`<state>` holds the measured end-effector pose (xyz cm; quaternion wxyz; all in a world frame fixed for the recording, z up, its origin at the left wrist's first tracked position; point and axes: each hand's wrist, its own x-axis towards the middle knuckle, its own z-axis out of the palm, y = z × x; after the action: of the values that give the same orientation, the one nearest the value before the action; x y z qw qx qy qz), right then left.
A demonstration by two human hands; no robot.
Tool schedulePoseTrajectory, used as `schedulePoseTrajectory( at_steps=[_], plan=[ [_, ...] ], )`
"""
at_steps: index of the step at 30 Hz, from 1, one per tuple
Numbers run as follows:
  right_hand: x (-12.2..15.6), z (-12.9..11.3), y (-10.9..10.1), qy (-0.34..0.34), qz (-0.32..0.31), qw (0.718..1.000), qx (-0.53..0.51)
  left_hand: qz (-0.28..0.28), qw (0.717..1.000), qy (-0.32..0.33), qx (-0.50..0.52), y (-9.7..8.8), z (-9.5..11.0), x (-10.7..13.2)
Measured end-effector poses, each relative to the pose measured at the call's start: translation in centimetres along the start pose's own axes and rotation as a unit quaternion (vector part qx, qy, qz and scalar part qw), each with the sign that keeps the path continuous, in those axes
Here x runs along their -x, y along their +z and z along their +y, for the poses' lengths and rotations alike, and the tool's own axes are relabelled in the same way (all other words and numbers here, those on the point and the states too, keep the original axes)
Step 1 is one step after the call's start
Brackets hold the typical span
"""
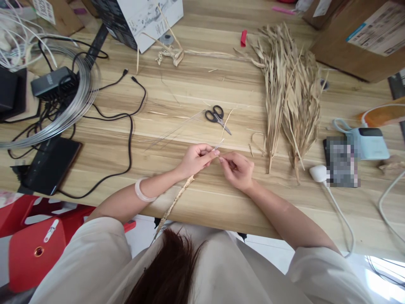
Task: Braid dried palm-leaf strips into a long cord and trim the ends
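Braided straw cord (pixel 176 202) trails off the desk (pixel 202 198) edge toward the lap. Left hand (pixel 193 160) and right hand (pixel 238 169) meet at its working end, fingers pinched shut on thin strands. Judged light, dry, brittle; grip close to the braid. Beyond: scissors (pixel 217 118), dried leaf bundles (pixel 289 93).

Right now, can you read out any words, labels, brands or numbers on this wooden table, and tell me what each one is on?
No text can be read here.
Brown cardboard box: white and blue label, print too small.
White tag at the top left: dark print, blurred.
White and black printed box: pattern only, no clear letters.
Black power adapter: pale marking, too small.
Phone beside the white charger: blurred.
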<state>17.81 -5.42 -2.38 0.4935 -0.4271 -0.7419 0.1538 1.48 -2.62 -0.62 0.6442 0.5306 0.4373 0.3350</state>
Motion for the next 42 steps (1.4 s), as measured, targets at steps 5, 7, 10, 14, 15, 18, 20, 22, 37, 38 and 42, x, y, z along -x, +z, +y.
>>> schedulePoseTrajectory(
  at_steps=[5, 7, 10, 14, 15, 18, 20, 22, 37, 38, 42],
  plan=[
    [-0.3, 0.1, -0.1, -0.009, -0.014, 1.0, -0.007, 0.003, 1.0, 0.009, 0.0, -0.1, 0.1, -0.1],
    [-0.4, 0.1, -0.1, -0.014, -0.016, 1.0, -0.008, 0.003, 1.0, 0.005, 0.005, -0.2, 0.1, -0.2],
    [-0.5, 0.3, -0.1, 0.023, -0.01, 1.0, -0.013, 0.004, 1.0, 0.007, 0.009, -0.2, 0.1, -0.4],
    [-0.4, 0.6, 0.0, 0.086, -0.001, 0.995, -0.041, 0.01, 1.0, 0.014, 0.009, -0.2, 0.1, -0.5],
    [-0.4, 0.7, 0.0, 0.097, -0.002, 0.994, -0.048, 0.012, 1.0, 0.015, 0.006, -0.2, 0.1, -0.5],
    [-0.4, 1.0, 0.0, 0.129, -0.019, 0.989, -0.064, 0.022, 1.0, 0.013, -0.015, -0.1, 0.1, -0.4],
    [-0.5, 1.1, 0.1, 0.153, -0.031, 0.985, -0.075, 0.025, 0.999, 0.007, -0.025, -0.2, 0.1, -0.3],
    [-0.5, 1.2, 0.1, 0.177, -0.034, 0.98, -0.088, 0.025, 0.999, 0.002, -0.03, -0.2, 0.1, -0.3],
    [-0.5, 1.4, 0.4, 0.201, -0.031, 0.974, -0.1, 0.024, 0.999, 0.001, -0.043, -0.1, 0.0, -0.2],
    [-0.5, 1.4, 0.4, 0.203, -0.031, 0.974, -0.1, 0.024, 0.999, 0.001, -0.045, -0.1, 0.0, -0.2],
    [-0.5, 1.6, 0.5, 0.21, -0.034, 0.972, -0.102, 0.022, 0.998, 0.004, -0.053, -0.1, -0.1, -0.2]
  ],
)
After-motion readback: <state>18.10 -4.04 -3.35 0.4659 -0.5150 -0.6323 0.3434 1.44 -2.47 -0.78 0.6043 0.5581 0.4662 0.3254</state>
